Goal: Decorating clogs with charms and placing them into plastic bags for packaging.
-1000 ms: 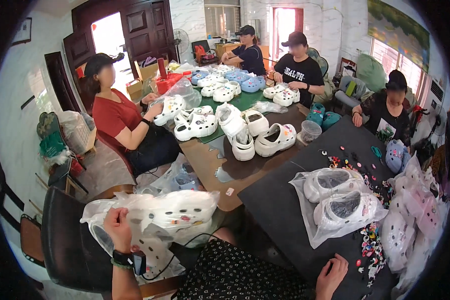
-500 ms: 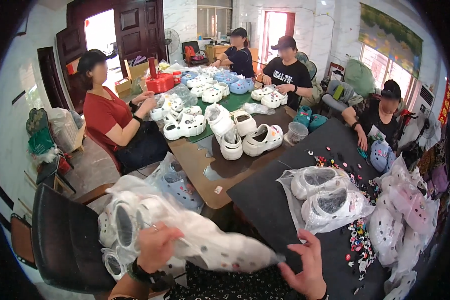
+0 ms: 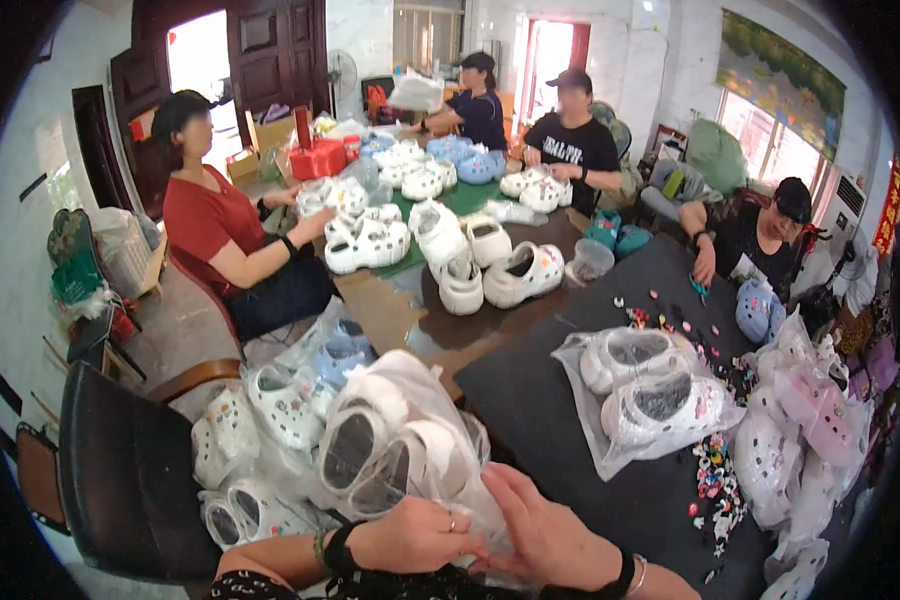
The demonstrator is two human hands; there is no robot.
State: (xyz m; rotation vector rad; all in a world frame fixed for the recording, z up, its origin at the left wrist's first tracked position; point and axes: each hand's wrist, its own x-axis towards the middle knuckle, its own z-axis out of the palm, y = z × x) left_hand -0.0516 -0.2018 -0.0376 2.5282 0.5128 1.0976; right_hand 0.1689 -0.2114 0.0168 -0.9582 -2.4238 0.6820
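A clear plastic bag with a pair of white clogs (image 3: pixel 370 425) is in front of me at the black table's near left side, its clog openings toward me. My left hand (image 3: pixel 415 538) is closed on the near edge of the bag. Beside it my right hand (image 3: pixel 555 540) pinches the same edge, its index finger lying along the plastic; the thumbs are partly hidden. Right of the bag, another bagged pair of white clogs (image 3: pixel 660 385) lies on the black tabletop (image 3: pixel 510 375). More bagged clogs (image 3: pixel 280 405), white and blue, are heaped to the left.
Loose colourful shoe charms (image 3: pixel 718 490) are scattered on the black table, with a pile of bagged clogs (image 3: pixel 795 430) at its right edge. White clogs (image 3: pixel 525 275) stand on the farther table. Several people sit around. A black chair (image 3: pixel 125 470) is at my left.
The bag of clogs has swung from lying sideways to a more upright position, openings toward me. My right hand has moved left from open beside the bag's end to its edge.
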